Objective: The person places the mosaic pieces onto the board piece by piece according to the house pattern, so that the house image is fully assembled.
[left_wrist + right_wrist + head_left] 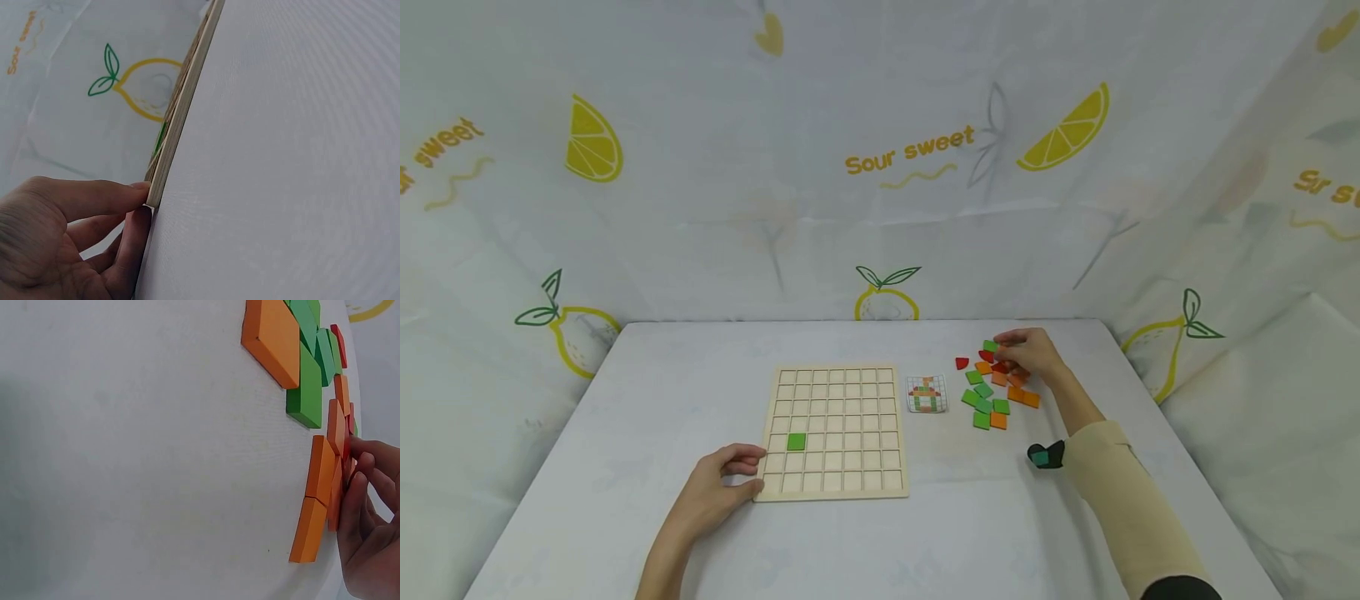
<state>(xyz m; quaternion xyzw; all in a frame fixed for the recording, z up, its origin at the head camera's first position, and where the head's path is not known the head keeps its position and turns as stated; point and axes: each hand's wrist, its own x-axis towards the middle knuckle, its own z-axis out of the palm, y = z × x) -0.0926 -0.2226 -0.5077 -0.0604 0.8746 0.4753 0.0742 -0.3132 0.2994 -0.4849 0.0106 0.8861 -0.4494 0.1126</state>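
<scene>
A pale wooden grid board [842,416] lies on the table with one green square [796,442] set in a cell near its left side. At the board's near left corner my left hand [711,492] grips the edge; the left wrist view has the thumb [106,197] right at that corner. My right hand [1033,352] reaches into a loose cluster of flat pieces, fingers bent down among red pieces [1000,367] and orange pieces [1016,393]. In the right wrist view its fingertips meet a red piece [346,447]; whether they pinch it is hidden.
A small printed pattern card [927,393] lies between the board and the pieces. Several green squares [981,421] spread toward the near side of the cluster. A dark and green object [1047,455] shows beside the right sleeve. White printed cloth [737,250] hangs behind the table.
</scene>
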